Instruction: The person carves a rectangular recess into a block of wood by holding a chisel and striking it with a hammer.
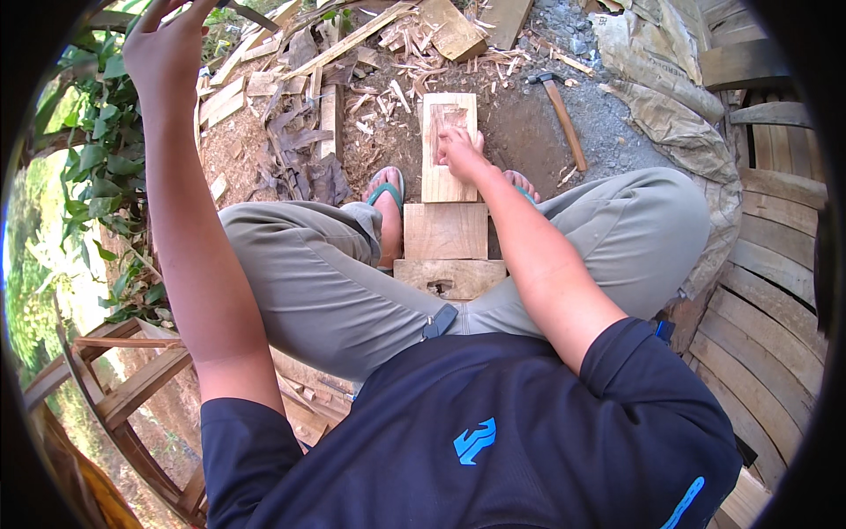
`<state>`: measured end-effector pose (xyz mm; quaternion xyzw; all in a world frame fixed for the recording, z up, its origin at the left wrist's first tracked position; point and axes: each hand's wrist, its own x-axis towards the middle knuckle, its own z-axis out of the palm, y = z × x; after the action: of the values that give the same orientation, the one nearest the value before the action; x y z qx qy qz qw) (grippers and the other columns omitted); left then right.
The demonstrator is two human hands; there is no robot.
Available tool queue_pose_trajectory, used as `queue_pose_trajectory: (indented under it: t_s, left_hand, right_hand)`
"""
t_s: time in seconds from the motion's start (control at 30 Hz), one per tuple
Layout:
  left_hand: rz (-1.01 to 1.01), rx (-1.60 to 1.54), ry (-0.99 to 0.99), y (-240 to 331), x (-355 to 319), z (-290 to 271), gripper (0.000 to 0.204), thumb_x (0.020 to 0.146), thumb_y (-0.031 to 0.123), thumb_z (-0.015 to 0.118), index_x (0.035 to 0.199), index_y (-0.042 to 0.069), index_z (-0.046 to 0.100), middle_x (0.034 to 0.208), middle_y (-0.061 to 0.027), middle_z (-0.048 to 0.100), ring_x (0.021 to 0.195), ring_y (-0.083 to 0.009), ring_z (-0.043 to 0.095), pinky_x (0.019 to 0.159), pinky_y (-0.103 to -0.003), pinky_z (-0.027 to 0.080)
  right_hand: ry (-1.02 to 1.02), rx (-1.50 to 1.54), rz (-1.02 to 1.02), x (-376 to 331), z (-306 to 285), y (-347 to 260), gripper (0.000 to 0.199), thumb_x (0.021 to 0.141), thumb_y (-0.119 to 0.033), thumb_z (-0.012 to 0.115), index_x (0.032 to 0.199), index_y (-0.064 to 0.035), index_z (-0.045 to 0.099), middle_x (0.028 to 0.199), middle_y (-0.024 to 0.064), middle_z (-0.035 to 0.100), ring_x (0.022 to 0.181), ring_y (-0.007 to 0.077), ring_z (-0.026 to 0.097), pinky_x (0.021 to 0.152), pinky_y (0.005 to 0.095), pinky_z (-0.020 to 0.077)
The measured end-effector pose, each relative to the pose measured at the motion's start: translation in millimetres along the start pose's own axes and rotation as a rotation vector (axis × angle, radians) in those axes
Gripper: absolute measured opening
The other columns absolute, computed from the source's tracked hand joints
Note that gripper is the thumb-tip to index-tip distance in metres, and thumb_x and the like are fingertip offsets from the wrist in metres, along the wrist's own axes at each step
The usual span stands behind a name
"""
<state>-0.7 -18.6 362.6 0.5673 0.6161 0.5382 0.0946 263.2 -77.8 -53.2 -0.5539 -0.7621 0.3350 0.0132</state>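
My right hand [459, 152] reaches down to a pale wooden block [432, 185], its fingers bent together over the hollow cut into the block's top. Whether those fingers pinch something small cannot be made out. High at the upper left, my left hand [169, 35] is raised, its fingers partly cut off by the picture's edge. A bladed metal tool [253, 14] sticks out beside these fingers and seems to be held in them; its handle is mostly out of sight.
A second block [445, 231] and a notched board [463, 278] lie between my legs. A hammer [564, 122] rests on the ground to the right, near a crumpled sack [656, 70]. Wood offcuts [225, 101] and shavings are scattered ahead; slatted wood [767, 317] stands at right.
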Motion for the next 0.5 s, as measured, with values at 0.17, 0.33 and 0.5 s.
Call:
queue_pose_trajectory:
  t_s: [0.17, 0.33, 0.5]
  left_hand:
    - [0.050, 0.018, -0.020, -3.9, -1.3, -7.6, 0.026, 0.083, 0.013, 0.082, 0.105, 0.002, 0.075, 0.081, -0.0054, 0.073, 0.068, -0.0091, 0.063, 0.060, -0.025, 0.045]
    - [0.088, -0.061, -0.049, -17.9, 9.4, -25.3, 0.040, 0.081, 0.024, 0.088, 0.114, 0.005, 0.077, 0.109, -0.0036, 0.073, 0.089, -0.0116, 0.069, 0.074, -0.026, 0.054]
    - [0.109, -0.199, -0.065, 5.0, -11.5, -11.9, 0.036, 0.086, 0.021, 0.084, 0.116, 0.004, 0.075, 0.111, -0.0047, 0.074, 0.098, -0.0152, 0.071, 0.079, -0.027, 0.058]
  right_hand:
    - [0.321, 0.152, -0.020, 1.1, -8.1, -4.9, 0.008, 0.090, -0.015, 0.071, 0.096, -0.0183, 0.075, 0.148, 0.0064, 0.051, 0.143, 0.0299, 0.038, 0.116, 0.0606, 0.0262]
    - [0.675, 0.318, 0.207, 7.1, -77.4, -33.3, 0.017, 0.089, -0.015, 0.070, 0.106, -0.0150, 0.073, 0.129, 0.0146, 0.058, 0.129, 0.0325, 0.050, 0.110, 0.0468, 0.0396]
    - [0.788, 0.195, 0.011, -4.5, -232.3, -70.8, 0.042, 0.087, -0.020, 0.067, 0.128, -0.0126, 0.063, 0.132, 0.0212, 0.053, 0.123, 0.0344, 0.057, 0.108, 0.0411, 0.0461]
